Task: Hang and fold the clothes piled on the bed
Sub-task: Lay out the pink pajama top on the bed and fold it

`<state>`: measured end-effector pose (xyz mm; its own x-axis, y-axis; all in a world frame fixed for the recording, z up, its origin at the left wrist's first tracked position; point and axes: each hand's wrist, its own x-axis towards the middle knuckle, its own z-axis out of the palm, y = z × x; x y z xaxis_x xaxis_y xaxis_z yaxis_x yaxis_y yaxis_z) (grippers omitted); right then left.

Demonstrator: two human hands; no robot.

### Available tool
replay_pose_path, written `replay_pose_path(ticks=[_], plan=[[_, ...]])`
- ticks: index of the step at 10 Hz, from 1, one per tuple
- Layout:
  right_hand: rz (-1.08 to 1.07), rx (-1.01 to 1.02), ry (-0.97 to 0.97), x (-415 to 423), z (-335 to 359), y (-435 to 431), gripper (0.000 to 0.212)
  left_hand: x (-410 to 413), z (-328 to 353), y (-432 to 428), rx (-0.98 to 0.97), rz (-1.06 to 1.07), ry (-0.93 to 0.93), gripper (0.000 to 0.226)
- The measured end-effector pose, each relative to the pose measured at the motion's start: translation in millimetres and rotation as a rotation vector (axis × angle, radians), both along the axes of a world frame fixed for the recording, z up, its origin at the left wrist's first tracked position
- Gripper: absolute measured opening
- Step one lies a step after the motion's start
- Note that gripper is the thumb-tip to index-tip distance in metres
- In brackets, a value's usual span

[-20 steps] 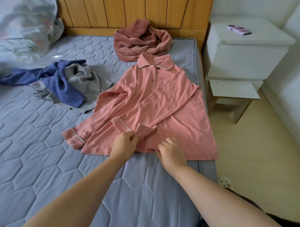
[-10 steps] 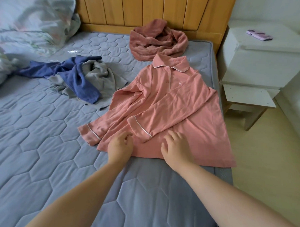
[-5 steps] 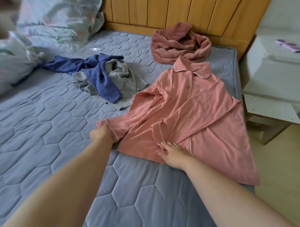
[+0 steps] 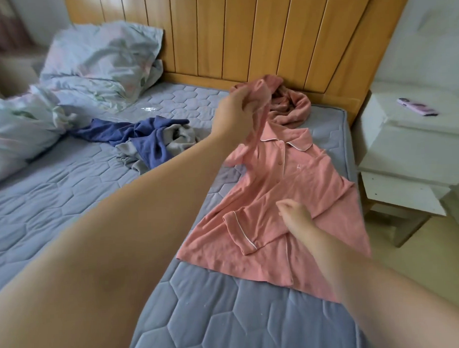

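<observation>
A: Status on the pink shirt (image 4: 289, 197)?

B: Flat on the bed (image 4: 68, 205), right of frame centre, collar toward the wooden headboard (image 4: 244, 30). One sleeve is folded across the front, its white-piped cuff at lower centre.

A: Left hand (image 4: 234, 113)?

B: Raised in the upper centre, fingers closed around the other sleeve. The fabric hangs from the grip down to the shirt's shoulder, clear of the mattress.

A: Right hand (image 4: 296, 214)?

B: Resting on the folded sleeve just right of the cuff, fingers curled loosely. Motion blur, so I cannot tell whether it is pinching the cloth or only pressing it.

A: Other clothes?

B: A darker pink garment (image 4: 291, 104) is bunched against the headboard just above the collar. A blue garment (image 4: 146, 135) tangled with a grey one (image 4: 180, 136) lies left of centre. Rumpled floral bedding (image 4: 89, 66) at upper left.

A: Off the bed?

B: White nightstand (image 4: 404, 147) at right edge, a phone (image 4: 417, 110) on top.
</observation>
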<state>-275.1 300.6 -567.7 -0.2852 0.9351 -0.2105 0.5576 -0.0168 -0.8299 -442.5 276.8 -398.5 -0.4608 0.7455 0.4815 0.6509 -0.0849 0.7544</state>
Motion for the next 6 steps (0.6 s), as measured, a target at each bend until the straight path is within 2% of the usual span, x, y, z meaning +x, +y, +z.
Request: replay_pose_path(ticks=[1,2,3,4,5,6], plan=[[-0.196,-0.070,0.178,19.2,39.0,26.1,0.016,17.2,8.9,-1.6,-0.432,-0.502,0.202,0.019],[-0.291,-0.051,0.099,54.9,46.2,61.9,0.038,17.1,-30.9,-10.3,-0.884,-0.685,0.156,0.026],[-0.385,-0.046,-0.038,85.9,2.5,103.5,0.049,1.9,-94.6,-10.4,-0.916,-0.305,0.277,0.031],[-0.369,-0.126,-0.063,83.4,-5.1,78.0,0.039,0.5,-130.0,-17.0,-1.013,-0.151,0.224,0.031],[-0.174,-0.100,-0.150,71.2,-15.3,53.1,0.040,13.7,-157.2,-22.1,-1.054,-0.167,0.133,0.036],[0.024,-0.080,-0.154,50.8,-15.1,20.0,0.025,25.6,-175.8,-19.6,-1.060,-0.194,-0.148,0.029]])
